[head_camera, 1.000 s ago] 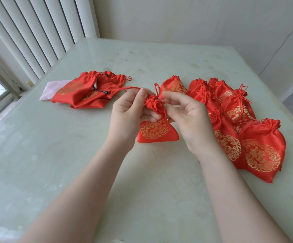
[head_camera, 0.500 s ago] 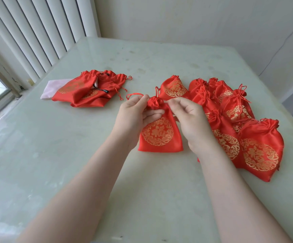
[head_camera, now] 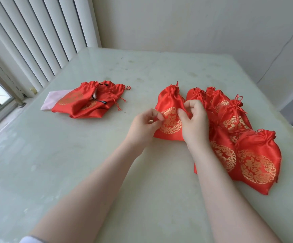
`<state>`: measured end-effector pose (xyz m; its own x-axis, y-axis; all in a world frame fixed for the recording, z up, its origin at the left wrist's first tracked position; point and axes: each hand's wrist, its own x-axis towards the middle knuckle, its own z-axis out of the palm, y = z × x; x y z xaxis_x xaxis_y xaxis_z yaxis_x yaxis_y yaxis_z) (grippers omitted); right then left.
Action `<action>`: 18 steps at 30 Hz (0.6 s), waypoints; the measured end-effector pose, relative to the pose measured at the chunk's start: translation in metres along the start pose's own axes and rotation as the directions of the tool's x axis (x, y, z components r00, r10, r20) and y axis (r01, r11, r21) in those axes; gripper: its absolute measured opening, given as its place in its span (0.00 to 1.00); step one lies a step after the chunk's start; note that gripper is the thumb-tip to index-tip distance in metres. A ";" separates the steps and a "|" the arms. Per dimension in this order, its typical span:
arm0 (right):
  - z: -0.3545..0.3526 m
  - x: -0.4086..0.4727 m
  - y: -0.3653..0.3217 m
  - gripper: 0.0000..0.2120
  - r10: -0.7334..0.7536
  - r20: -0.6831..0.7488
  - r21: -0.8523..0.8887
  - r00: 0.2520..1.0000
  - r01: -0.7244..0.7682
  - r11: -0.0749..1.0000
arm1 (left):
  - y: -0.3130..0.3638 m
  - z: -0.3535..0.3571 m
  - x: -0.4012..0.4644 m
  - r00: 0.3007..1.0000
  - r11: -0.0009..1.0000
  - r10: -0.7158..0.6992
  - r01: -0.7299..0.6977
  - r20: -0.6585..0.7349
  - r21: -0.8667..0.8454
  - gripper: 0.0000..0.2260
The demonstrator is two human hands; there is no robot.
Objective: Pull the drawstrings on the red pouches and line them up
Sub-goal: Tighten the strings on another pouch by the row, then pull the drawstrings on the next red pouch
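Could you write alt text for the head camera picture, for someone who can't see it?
Two hands, left hand and right hand, set a cinched red pouch beside a row of cinched pouches on a pale table; a loose pile waits left.

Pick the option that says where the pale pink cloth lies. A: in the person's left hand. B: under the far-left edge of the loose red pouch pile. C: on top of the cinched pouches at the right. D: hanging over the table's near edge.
B: the pink cloth sticks out from beneath the left side of the loose pouch pile, apart from both hands and the row at the right.
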<state>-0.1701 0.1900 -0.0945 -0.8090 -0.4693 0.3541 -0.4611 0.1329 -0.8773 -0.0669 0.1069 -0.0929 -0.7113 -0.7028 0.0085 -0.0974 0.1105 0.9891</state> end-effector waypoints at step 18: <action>0.016 -0.006 0.000 0.12 -0.218 0.002 -0.277 0.976 0.210 0.937 | -0.012 -0.058 0.043 0.927 0.688 0.239 0.048 -0.289 0.724 0.11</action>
<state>-0.1595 0.1785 -0.1022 -0.6883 -0.4884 0.5364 -0.7034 0.2683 -0.6582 -0.0555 0.0345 -0.0954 -0.4817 -0.8280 0.2870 -0.6048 0.5511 0.5749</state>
